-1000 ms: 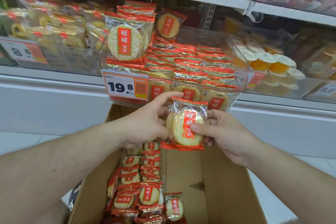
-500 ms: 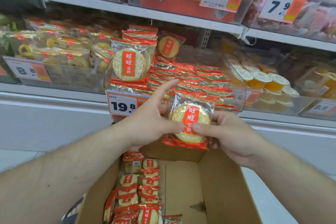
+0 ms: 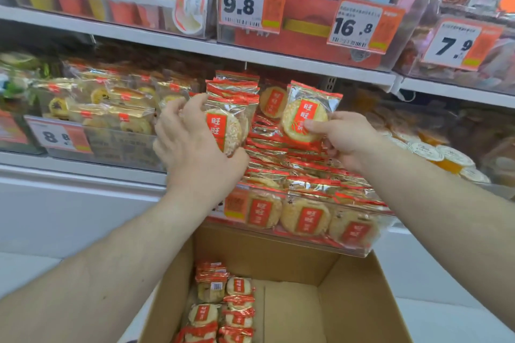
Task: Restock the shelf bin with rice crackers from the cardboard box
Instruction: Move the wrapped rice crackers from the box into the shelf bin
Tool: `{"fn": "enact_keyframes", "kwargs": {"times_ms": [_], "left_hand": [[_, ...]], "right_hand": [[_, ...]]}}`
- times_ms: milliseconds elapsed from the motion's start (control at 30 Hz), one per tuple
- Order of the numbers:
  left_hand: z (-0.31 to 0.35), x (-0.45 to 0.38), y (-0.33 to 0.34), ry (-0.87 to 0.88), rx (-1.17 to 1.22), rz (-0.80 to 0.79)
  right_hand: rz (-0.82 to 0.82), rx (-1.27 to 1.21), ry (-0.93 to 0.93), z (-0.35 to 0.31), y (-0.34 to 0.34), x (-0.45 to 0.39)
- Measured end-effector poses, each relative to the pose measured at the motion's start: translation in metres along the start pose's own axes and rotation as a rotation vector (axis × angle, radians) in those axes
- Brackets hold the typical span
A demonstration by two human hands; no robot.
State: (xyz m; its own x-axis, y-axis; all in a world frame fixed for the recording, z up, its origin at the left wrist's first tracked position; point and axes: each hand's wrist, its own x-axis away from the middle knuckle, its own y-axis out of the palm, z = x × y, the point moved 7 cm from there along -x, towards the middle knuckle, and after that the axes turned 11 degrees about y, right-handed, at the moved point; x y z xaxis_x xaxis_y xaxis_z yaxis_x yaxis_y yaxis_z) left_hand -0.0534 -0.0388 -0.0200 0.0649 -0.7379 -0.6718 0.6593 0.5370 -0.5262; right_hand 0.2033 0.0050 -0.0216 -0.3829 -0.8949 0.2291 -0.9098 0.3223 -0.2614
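Note:
The clear shelf bin (image 3: 359, 252) holds several rice cracker packs in red and gold wrappers, lying flat and stacked. My right hand (image 3: 344, 139) pinches one rice cracker pack (image 3: 305, 114) upright over the bin's middle. At the bin's left side stands an upright stack of packs (image 3: 228, 120), and my left hand (image 3: 195, 142) curls its fingers around the front of it. Below, the open cardboard box (image 3: 359, 303) has more packs (image 3: 223, 306) along its left side.
Neighbouring clear bins hold other wrapped snacks (image 3: 111, 103) on the left and jelly cups (image 3: 443, 153) on the right. A white shelf board (image 3: 278, 58) runs just above the bin, with price tags and more bins on it. The box's right half shows bare cardboard.
Both hands rose from in front of the bin's price tag to over the bin. My left hand let go of the shared pack and took hold of the upright stack; my right carried the pack up.

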Motion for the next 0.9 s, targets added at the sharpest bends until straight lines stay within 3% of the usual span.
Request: {"fn": "enact_keyframes", "kwargs": {"times_ms": [167,500,900], "left_hand": [[-0.02,-0.003,0.02,-0.097,-0.019,-0.16],[-0.022,-0.004,0.022,-0.063,-0.043,-0.141],[-0.02,-0.002,0.021,-0.061,0.004,-0.135]], "right_hand": [[0.045,0.023,-0.088,-0.022,0.025,-0.041],[0.335,0.348,-0.121,-0.032,0.044,-0.075],[0.284,0.613,-0.09,-0.033,0.07,-0.07]]}}
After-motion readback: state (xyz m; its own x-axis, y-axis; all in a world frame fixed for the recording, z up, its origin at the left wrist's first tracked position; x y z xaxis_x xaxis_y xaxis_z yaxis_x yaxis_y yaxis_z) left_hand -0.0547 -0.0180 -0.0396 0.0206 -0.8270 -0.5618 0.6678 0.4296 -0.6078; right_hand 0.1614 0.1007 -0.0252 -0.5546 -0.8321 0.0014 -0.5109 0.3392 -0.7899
